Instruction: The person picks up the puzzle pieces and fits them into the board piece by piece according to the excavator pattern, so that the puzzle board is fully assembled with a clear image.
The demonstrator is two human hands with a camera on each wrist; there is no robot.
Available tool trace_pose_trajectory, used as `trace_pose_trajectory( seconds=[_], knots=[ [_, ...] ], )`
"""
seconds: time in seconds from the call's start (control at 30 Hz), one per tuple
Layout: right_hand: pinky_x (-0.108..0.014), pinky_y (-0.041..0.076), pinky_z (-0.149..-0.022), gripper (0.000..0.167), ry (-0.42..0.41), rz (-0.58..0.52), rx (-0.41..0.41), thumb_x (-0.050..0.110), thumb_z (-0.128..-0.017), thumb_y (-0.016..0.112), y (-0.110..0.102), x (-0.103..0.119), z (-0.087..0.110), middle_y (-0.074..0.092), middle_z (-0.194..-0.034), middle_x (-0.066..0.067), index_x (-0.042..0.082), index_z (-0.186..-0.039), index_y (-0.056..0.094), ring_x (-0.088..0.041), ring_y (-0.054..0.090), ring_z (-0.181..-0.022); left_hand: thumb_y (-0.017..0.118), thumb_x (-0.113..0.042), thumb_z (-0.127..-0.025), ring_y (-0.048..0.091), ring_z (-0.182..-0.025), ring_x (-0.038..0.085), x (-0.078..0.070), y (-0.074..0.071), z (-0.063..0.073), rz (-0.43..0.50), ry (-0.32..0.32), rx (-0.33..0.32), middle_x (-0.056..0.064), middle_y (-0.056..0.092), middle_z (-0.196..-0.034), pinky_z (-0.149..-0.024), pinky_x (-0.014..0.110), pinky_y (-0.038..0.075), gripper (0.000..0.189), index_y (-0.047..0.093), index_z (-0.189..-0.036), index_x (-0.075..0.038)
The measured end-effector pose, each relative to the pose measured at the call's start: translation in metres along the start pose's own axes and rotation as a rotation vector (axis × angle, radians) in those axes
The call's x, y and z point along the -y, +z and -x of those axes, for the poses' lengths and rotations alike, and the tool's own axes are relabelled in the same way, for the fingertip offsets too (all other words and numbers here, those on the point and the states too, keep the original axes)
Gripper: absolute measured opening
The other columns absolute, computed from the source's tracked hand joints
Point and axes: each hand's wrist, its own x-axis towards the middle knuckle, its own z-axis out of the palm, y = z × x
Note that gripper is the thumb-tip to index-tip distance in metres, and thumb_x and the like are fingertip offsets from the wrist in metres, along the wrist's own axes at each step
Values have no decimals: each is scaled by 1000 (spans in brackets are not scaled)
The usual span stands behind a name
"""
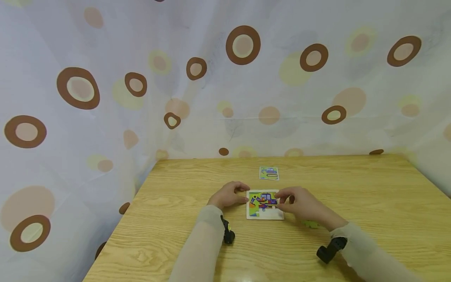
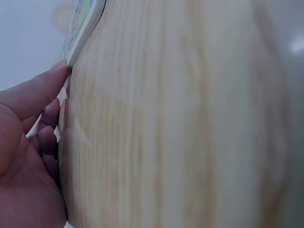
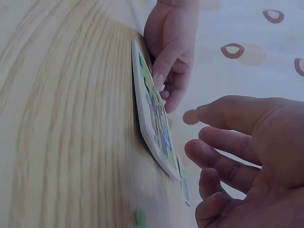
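Note:
A small square jigsaw puzzle board [image 1: 272,215] with a white rim lies flat on the table, its picture a blue and purple digger on green. Its lower right part shows bare white. My left hand [image 1: 229,195] holds the board's left side, thumb against the edge and index finger at the upper left corner; the left wrist view shows the thumb touching the rim [image 2: 85,40]. My right hand [image 1: 301,201] hovers at the board's right edge. In the right wrist view, the right hand's thumb and fingers are apart, with nothing visible between them.
Behind the board lies a small picture card [image 1: 269,173] with a similar digger. A green puzzle piece [image 1: 311,224] sits on the wooden table [image 1: 169,243] below my right wrist. A patterned curtain [image 1: 211,90] hangs behind and to the left.

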Motion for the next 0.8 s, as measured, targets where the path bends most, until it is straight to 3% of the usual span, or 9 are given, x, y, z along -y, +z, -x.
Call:
trace_pose_trajectory(
  seconds=[0.37, 0.6, 0.8],
  knots=[
    [-29, 44, -50, 32, 38, 22, -8, 12, -92, 70, -23, -19, 20, 61, -95, -3, 1, -121, 66, -21, 51, -74, 74, -14, -91, 52, -113, 17, 0, -1, 0, -15, 22, 10, -1, 60, -121, -101, 36, 40, 35, 66, -125, -13],
    [-30, 46, -58, 39, 38, 5, 23, 13, -87, 75, -34, -26, 32, 63, -101, -7, -1, -122, 66, -23, 50, -82, 74, -15, -91, 52, -112, 16, 1, -1, -2, -5, 18, 10, -2, 60, -120, -101, 36, 40, 34, 67, -124, -14],
    [-30, 47, -67, 39, 43, 66, 34, 18, -84, 79, -38, -38, 42, 64, -101, -4, 2, -118, 69, -21, 51, -85, 74, -16, -91, 52, -112, 17, 2, 0, -2, 4, 17, 5, -2, 60, -120, -101, 38, 40, 34, 67, -124, -14]
  ],
)
